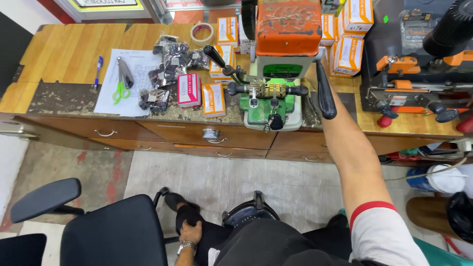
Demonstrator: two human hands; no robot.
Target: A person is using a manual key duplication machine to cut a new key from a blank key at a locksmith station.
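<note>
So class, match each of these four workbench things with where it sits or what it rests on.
1 scissors
2 tape roll
3 left hand
4 pen

A far edge of the bench
B on the person's knee
C on the paper sheet
D on bare wood, left of the sheet

Pairs: 1-C, 2-A, 3-B, 4-D

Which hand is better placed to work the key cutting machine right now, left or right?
Right. The right hand reaches up beside the black lever on the key cutting machine, while the left hand rests on the knee.
</note>
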